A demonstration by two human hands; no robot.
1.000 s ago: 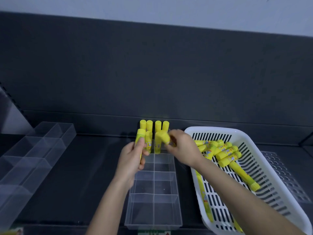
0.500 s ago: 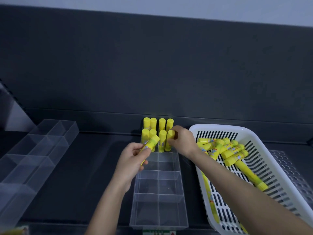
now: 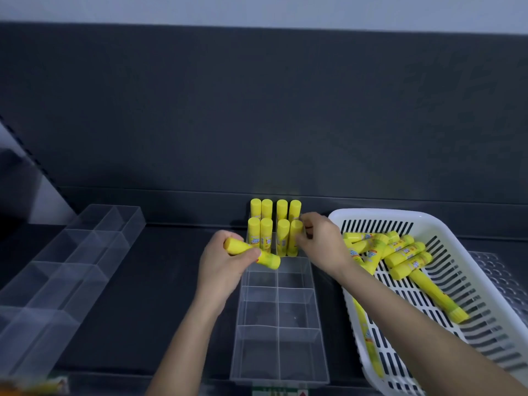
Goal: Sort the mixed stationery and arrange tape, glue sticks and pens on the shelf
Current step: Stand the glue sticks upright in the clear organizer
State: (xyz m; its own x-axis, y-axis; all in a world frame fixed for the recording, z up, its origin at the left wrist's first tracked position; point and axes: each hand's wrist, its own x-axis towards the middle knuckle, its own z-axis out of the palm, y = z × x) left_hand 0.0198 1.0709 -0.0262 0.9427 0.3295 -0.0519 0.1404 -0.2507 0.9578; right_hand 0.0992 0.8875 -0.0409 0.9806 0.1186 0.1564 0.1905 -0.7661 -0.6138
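Several yellow glue sticks [image 3: 265, 224] stand upright in two rows at the far end of a clear divided organiser [image 3: 278, 332] on the dark shelf. My left hand [image 3: 225, 267] holds one yellow glue stick [image 3: 265, 257] lying almost flat, just left of the standing ones. My right hand [image 3: 320, 241] has its fingertips on the front-right standing glue stick [image 3: 294, 238]. More yellow glue sticks [image 3: 400, 252] lie loose in a white slotted basket [image 3: 471, 284] to the right.
A second clear divided organiser [image 3: 65, 267] lies at the left on the dark shelf [image 3: 160, 295]. The shelf's dark back panel [image 3: 257, 124] rises right behind the standing sticks. A perforated clear piece [image 3: 497, 270] shows beyond the basket at the right.
My right hand set its glue stick upright into the front row and stays on it. My left hand tipped its glue stick from upright to almost flat.
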